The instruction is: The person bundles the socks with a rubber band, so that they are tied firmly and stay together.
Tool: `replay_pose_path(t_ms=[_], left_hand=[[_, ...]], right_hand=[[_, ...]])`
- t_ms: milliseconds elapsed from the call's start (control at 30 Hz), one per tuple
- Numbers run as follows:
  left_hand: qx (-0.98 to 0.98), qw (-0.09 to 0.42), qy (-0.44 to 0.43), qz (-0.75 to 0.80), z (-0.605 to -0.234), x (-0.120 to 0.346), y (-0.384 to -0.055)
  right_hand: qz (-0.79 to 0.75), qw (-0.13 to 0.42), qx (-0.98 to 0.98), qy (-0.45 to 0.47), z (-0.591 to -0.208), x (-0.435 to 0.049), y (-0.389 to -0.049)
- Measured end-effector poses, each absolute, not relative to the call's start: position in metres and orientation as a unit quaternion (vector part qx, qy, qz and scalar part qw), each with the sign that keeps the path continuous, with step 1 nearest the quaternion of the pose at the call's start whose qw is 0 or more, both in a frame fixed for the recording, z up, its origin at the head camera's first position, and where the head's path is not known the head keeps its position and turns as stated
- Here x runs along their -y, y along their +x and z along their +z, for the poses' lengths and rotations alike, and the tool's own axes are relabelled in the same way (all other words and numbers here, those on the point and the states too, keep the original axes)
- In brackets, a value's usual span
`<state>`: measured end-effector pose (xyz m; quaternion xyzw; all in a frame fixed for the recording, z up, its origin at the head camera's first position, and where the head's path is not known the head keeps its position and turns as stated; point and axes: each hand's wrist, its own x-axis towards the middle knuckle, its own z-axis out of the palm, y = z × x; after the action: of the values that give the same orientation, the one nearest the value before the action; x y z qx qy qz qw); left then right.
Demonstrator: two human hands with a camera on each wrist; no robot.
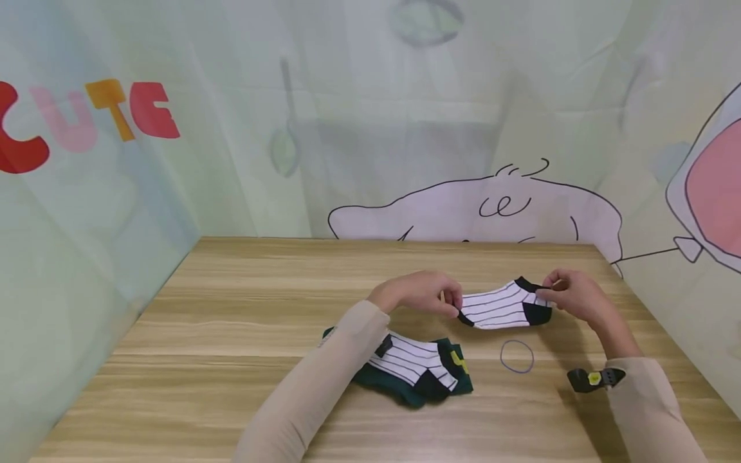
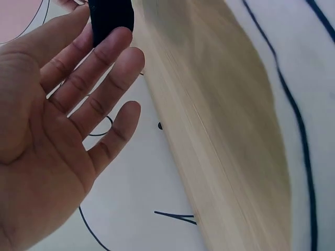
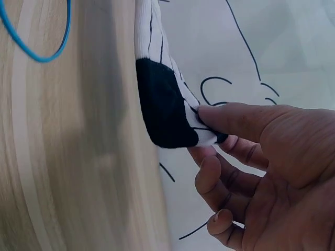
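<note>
A white ankle sock with thin dark stripes and black toe, heel and cuff is stretched between both hands over the right half of the table. My left hand pinches its black toe, which also shows at the top of the left wrist view. At the other end, my right hand pinches the sock near the cuff. In the right wrist view the black heel hangs beside the thumb. A matching striped sock lies on a dark green sock below the left forearm, which partly covers them.
A thin blue ring lies on the wooden table, right of the sock pile. A black strap device is on the right wrist. A printed cloth backdrop stands behind the table and along its sides.
</note>
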<state>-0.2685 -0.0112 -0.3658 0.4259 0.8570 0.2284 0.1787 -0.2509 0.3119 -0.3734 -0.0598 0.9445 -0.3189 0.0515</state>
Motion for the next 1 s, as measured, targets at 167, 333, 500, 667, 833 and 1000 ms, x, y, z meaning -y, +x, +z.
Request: replay_pose_path(t_ms=[167, 333, 500, 667, 833, 1000], left_hand=[[-0.852, 0.166, 0.433, 0.243, -0.366, 0.02, -0.268], [-0.854, 0.157, 0.427, 0.253, -0.366, 0.029, -0.265], [-0.859, 0.149, 0.412, 0.267, -0.363, 0.04, -0.261], [-0.859, 0.144, 0.407, 0.276, -0.362, 0.049, -0.258], [-0.859, 0.14, 0.4, 0.287, -0.36, 0.057, -0.257], [-0.862, 0.135, 0.388, 0.296, -0.358, 0.065, -0.255]], right_hand=[[-0.311, 0.04, -0.946, -0.079, -0.37, -0.306, -0.249], [-0.31, 0.029, -0.945, -0.098, -0.365, -0.299, -0.247], [-0.313, 0.04, -0.943, -0.106, -0.359, -0.292, -0.243], [-0.321, 0.055, -0.939, -0.109, -0.358, -0.287, -0.242], [-0.33, 0.062, -0.935, -0.115, -0.357, -0.283, -0.241], [-0.342, 0.069, -0.929, -0.124, -0.354, -0.278, -0.239]])
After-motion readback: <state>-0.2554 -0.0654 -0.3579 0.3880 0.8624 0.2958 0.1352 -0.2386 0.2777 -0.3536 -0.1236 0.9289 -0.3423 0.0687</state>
